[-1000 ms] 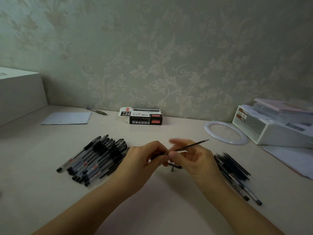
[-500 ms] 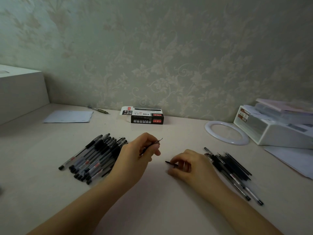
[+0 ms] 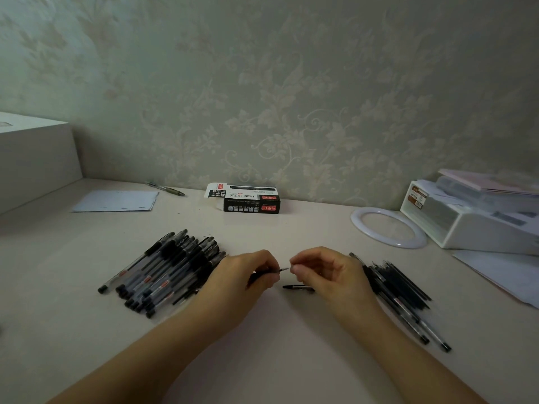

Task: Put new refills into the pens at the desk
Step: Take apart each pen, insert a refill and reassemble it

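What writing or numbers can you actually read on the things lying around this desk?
"1120" on the black and white box by the wall, printed twice and upside down to the camera.
Red labels and small print on that box: too small to read.
Orange and brown label on the white organiser: blurred.
Pens: markings unreadable.

White ring (image 3: 389, 227), white organizer box (image 3: 478, 225), loose paper sheet (image 3: 116, 201) — all against floral wallpaper (image 3: 291, 97).

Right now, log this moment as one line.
left hand: holds refill | right hand: pinching at refill tip | pen part on desk | pens left
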